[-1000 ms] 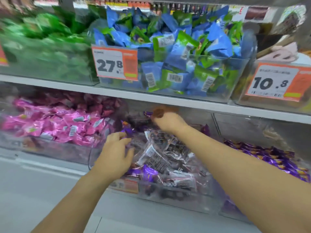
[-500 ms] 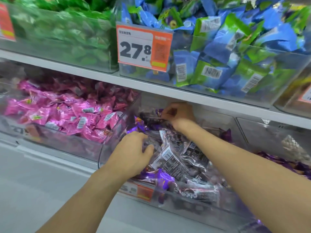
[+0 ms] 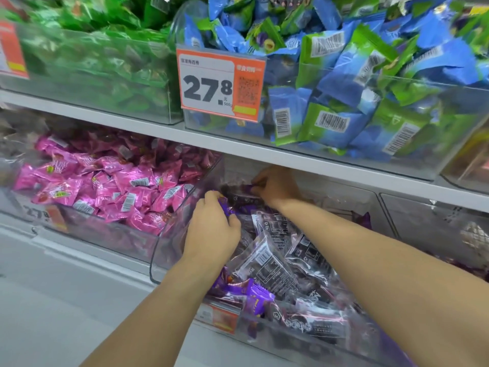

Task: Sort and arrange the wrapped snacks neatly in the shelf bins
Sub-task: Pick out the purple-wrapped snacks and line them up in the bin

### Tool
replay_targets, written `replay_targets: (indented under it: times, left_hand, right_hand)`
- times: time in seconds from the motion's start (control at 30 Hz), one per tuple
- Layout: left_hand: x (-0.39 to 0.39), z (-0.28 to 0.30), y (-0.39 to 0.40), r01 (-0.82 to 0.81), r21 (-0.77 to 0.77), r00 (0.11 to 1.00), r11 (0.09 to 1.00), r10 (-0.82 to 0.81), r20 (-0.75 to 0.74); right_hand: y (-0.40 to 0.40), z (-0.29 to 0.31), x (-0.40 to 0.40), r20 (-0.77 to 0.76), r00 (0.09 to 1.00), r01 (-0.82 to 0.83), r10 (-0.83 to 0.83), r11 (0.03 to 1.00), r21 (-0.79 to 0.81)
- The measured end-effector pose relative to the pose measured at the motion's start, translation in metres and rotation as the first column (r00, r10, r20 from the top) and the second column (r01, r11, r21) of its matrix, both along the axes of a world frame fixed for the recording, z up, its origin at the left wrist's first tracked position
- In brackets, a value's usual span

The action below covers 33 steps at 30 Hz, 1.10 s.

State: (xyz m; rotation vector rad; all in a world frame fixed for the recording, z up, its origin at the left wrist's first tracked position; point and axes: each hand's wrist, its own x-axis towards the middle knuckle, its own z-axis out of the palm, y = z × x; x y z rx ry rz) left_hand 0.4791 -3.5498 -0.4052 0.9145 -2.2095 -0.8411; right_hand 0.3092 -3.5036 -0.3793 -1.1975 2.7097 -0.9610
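Head view, looking down into a clear plastic bin (image 3: 169,250) on the lower shelf, filled with purple-wrapped snacks (image 3: 254,295) and clear-backed packets showing printed labels and barcodes. Left hand (image 3: 211,229) is in the near left part of this bin, knuckles up, its fingers curled round a purple wrapper (image 3: 225,205) whose edge shows above the index finger and thumb. Right hand (image 3: 277,186) reaches deeper, to the back of the same bin just under the shelf edge; its fingertips are drawn together and pinch a purple snack (image 3: 244,188) lying atop the pile. Both forearms cross the front of the bin, the right one over the packets on the right side.

Left of this bin stands a neighbouring clear bin (image 3: 111,234) heaped with pink-wrapped snacks (image 3: 111,186); it carries a blurred orange price tag at its front. A white shelf board (image 3: 264,152) separates the two levels. Above it, one bin holds green-wrapped snacks (image 3: 100,64) and the next holds blue-and-green packets (image 3: 357,83), with an orange-and-white price tag (image 3: 221,83) reading 27.8 fixed to its front. Further purple wrappers (image 3: 365,219) show behind the right forearm.
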Motion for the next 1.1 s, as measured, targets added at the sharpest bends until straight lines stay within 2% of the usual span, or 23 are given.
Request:
replay_targets:
  times: [0.07,0.2,0.23,0.3,0.37,0.57,0.7,0.8,0.93,1.1]
  left_hand:
    - [-0.007,-0.002,-0.005,-0.013,0.003,1.000,1.000,0.013,-0.002]
    - [-0.020,-0.005,-0.013,-0.065,0.019,0.998,0.998,0.065,-0.019]
    - [-0.023,-0.005,-0.014,-0.085,0.034,0.996,0.996,0.085,-0.018]
    - [-0.027,-0.005,-0.015,-0.114,0.058,0.993,0.992,0.115,-0.022]
    - [-0.030,-0.005,-0.016,-0.133,0.072,0.990,0.989,0.135,-0.030]
    - [-0.033,-0.002,-0.010,-0.099,0.062,0.995,0.993,0.100,-0.014]
    - [-0.036,-0.004,-0.016,0.031,0.029,0.998,0.999,-0.032,0.046]
    - [-0.036,-0.004,-0.018,0.029,0.092,1.000,0.995,-0.029,-0.004]
    - [-0.033,-0.004,-0.013,-0.021,0.084,0.996,0.996,0.028,-0.083]
    - [-0.026,-0.005,-0.011,0.009,-0.012,0.992,1.000,-0.011,-0.126]
  right_hand:
    - [0.002,0.000,0.000,0.008,1.000,0.007,-0.007,1.000,-0.027]
    - [0.018,0.013,0.016,0.176,0.977,0.157,-0.121,0.966,-0.207]
    - [0.025,0.017,0.023,0.287,0.955,0.165,-0.081,0.945,-0.283]
    - [0.040,0.021,0.040,0.529,0.843,0.155,0.096,0.899,-0.411]
    - [0.056,0.021,0.052,0.623,0.766,0.154,0.157,0.896,-0.416]
    - [0.079,0.007,0.063,0.725,0.684,0.316,0.085,0.861,-0.399]
    - [0.085,0.013,0.074,0.723,0.675,0.386,0.146,0.766,-0.515]
    - [0.090,0.022,0.084,0.729,0.648,0.402,0.220,0.714,-0.573]
    - [0.101,0.030,0.094,0.771,0.582,0.390,0.260,0.742,-0.545]
    - [0.123,0.035,0.103,0.804,0.536,0.403,0.258,0.759,-0.512]
